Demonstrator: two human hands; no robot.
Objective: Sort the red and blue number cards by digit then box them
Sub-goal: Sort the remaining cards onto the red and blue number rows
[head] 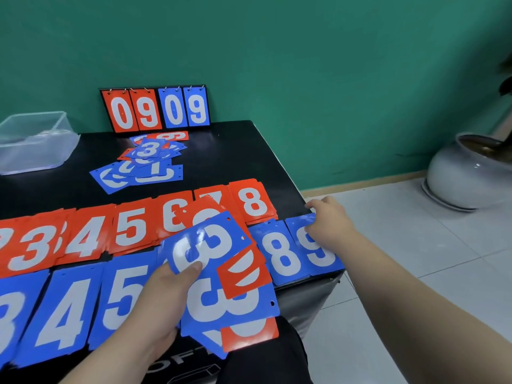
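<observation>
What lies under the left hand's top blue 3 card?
Beneath the top blue 3 card: a red card, a second blue 3 card, lower red and blue corners; the red digits are mostly covered.

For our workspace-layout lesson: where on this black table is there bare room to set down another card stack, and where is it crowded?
Bare table lies right of the loose pile, behind the red 8 stack; a second patch sits between the clear box and the red row. It and the blue row are packed edge to edge.
</observation>
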